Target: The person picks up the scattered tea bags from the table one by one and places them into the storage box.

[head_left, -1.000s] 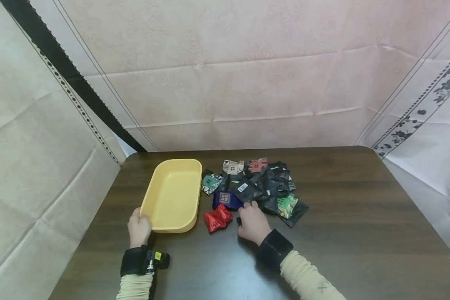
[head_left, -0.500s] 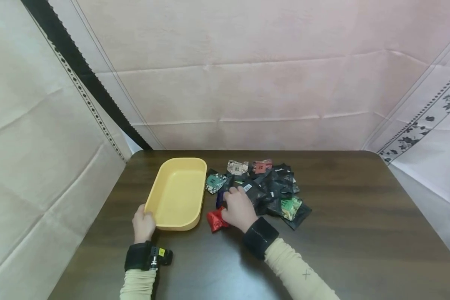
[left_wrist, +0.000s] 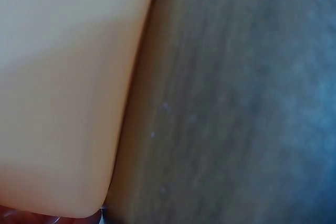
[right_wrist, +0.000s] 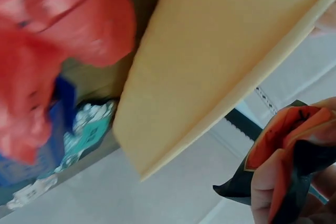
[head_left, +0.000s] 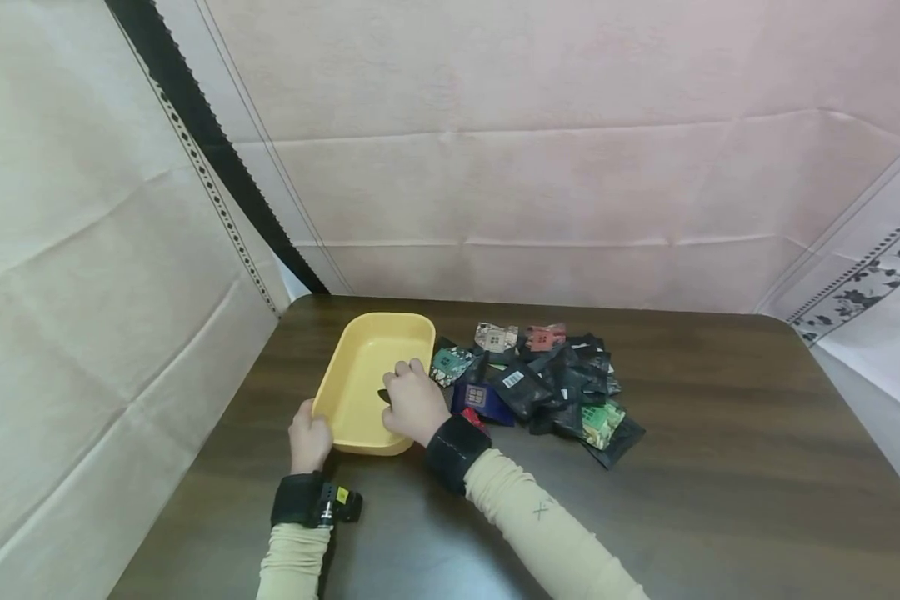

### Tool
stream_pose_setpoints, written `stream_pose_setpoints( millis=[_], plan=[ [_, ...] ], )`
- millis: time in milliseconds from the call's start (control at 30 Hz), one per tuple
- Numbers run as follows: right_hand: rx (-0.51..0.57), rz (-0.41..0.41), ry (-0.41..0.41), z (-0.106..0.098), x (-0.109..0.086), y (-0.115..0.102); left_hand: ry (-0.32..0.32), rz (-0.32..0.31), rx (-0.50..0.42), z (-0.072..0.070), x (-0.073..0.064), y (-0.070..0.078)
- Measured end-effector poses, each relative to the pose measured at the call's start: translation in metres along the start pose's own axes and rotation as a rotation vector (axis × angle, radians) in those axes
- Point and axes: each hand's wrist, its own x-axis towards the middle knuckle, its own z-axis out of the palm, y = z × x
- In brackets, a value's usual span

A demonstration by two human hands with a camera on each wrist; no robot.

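Observation:
At the tray's near left corner, my left hand [head_left: 311, 437] grips the rim of the yellow plastic tray [head_left: 367, 337]. The tray wall [left_wrist: 63, 103] fills the left of the left wrist view, where only a sliver of fingers shows. My right hand [head_left: 417, 406] is over the tray's right side and pinches a small black and orange foil packet [right_wrist: 274, 136], seen crumpled between fingers in the right wrist view. Just right of the tray lies a red foil packet [head_left: 475, 420], partly hidden behind the right wrist. Beside it is a dark blue packet [head_left: 487, 403].
A heap of several black packets [head_left: 562, 375] lies right of the tray, some with green, teal, white or pink labels. All rest on a dark wooden table [head_left: 705, 467]. Pale cloth [head_left: 532, 192] hangs behind and at the sides.
My right hand has moved left from the packets, past the red packet, to above the tray, carrying a packet. The left hand stays on the tray; the head view has shifted slightly.

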Motion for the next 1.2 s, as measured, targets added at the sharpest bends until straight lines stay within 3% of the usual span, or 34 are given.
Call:
stream_pose_setpoints(
  millis=[267,500,700,933,1200],
  plan=[
    [-0.028,-0.059,0.005,0.011,0.015,-0.021,-0.005,0.018,0.014,0.0,-0.001,0.0],
    [0.043,-0.095,0.014,0.016,0.017,-0.024,0.036,0.127,0.002,0.003,-0.003,-0.002],
    [0.055,-0.1,-0.053,0.017,0.012,-0.023,0.012,0.082,0.021,-0.001,-0.001,-0.002],
    [0.0,-0.059,-0.039,0.007,-0.009,-0.001,0.018,0.047,0.037,0.003,0.0,0.001],
    [0.055,0.041,-0.062,0.003,-0.042,0.042,-0.011,-0.007,0.025,0.0,0.003,-0.002]
  ],
)
